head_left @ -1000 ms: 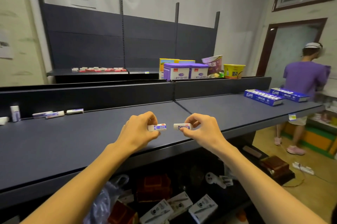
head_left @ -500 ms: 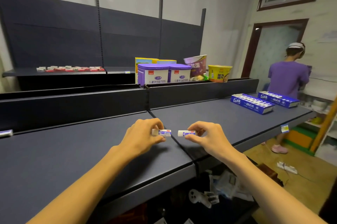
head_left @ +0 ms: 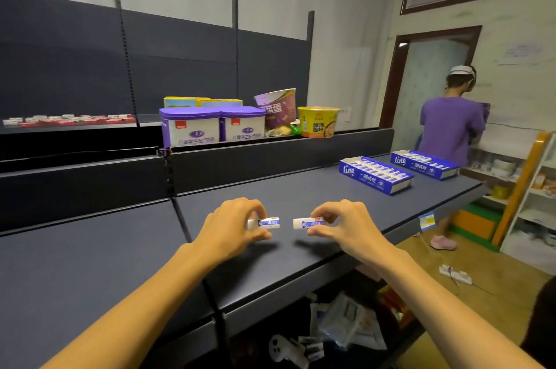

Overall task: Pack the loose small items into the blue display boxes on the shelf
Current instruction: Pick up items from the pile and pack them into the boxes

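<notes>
Head view: left hand (head_left: 230, 227) pinching one eraser (head_left: 266, 223), right hand (head_left: 346, 225) pinching another (head_left: 307, 223), each by one end, held level above shelf (head_left: 90, 263). Probably carried that way for sliding lengthwise into blue boxes (head_left: 376, 174), well apart to the right.

The dark shelf (head_left: 301, 188) lies bare between the hands and the two blue display boxes (head_left: 376, 174) at its far right end, so a straight path runs along the surface toward them. The boxes sit close together near the front edge, the nearer one (head_left: 376, 174) ahead of the farther one (head_left: 425, 164). Behind, a raised back panel (head_left: 270, 158) walls off the rear, with purple tins (head_left: 192, 126) and a yellow noodle cup (head_left: 317, 122) above it. A person in a purple shirt (head_left: 449, 131) stands just beyond the shelf's right end.
</notes>
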